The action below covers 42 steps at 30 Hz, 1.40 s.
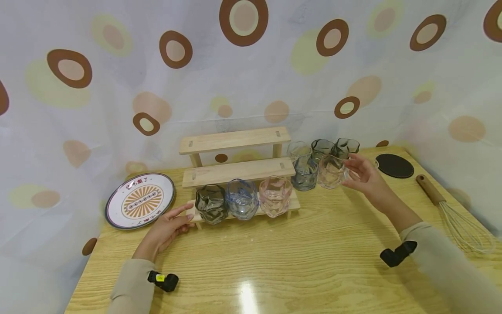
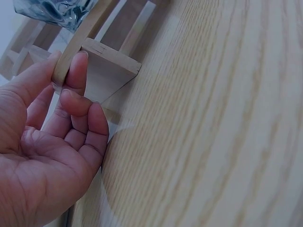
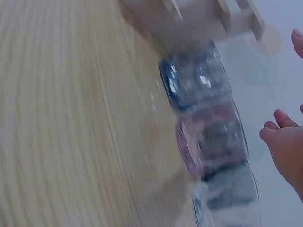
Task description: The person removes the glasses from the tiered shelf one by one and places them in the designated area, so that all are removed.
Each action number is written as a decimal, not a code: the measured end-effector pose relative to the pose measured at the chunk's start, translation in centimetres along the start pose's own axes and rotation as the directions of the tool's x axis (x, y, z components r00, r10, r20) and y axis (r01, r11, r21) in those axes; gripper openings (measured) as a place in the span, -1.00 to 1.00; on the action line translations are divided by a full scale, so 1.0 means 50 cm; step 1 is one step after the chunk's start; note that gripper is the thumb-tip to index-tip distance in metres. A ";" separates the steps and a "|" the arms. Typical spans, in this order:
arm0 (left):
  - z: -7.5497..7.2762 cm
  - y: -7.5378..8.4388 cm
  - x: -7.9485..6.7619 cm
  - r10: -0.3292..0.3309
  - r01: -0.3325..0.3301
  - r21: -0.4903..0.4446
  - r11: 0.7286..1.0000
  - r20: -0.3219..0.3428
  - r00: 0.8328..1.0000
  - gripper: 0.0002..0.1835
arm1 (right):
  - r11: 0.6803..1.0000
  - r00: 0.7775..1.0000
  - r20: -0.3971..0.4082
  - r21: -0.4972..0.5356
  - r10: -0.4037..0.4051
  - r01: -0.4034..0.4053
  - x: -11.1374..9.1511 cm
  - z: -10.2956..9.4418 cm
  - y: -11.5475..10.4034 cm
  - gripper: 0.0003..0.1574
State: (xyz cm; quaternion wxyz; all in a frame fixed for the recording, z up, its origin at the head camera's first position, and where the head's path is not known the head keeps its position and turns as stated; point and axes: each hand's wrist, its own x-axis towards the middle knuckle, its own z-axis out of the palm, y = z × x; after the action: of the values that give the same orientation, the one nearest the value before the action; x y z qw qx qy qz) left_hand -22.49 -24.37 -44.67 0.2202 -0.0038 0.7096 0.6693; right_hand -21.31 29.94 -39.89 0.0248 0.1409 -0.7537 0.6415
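Basically, spotted backdrop behind, wood-grain table below; next down in size, the three-tier wooden rack stands near the back, upper two shelves bare, bottom shelf carrying three glasses in a row; the patterned plate lies left of it, the whisk far right.

Hands: left hand pinches the left end of the bottom shelf; head view shows fingers at that end only, left wrist view shows the thumb on one face, a finger on the other, remaining fingers curled; right hand has fingers apart, beside the loose glasses; head view overlaps its fingertips with the loose pink glass, right wrist view shows them clear of the glass, though blurred; that view also catches a further glass at its lower edge, hard to make out in head view.

Smaller: black disc right of that hand; on the shelf, left to right, dark grey glass, blue glass, pink glass; off the rack's right end, loose blue glass beside the loose pink one; clear glass and two grey glasses behind.
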 end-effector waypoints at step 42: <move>0.000 -0.003 0.004 0.007 -0.007 -0.013 1.000 0.001 1.000 -0.37 | 0.981 0.993 0.116 0.185 0.035 -0.056 0.045 0.318 0.014 -0.02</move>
State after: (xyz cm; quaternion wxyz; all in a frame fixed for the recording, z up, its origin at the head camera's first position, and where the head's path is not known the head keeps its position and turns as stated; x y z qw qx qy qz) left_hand -22.62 -24.35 -44.89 0.2181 -0.0026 0.7051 0.6747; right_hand -21.36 14.14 -42.88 -0.0456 0.1611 -0.6929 0.7014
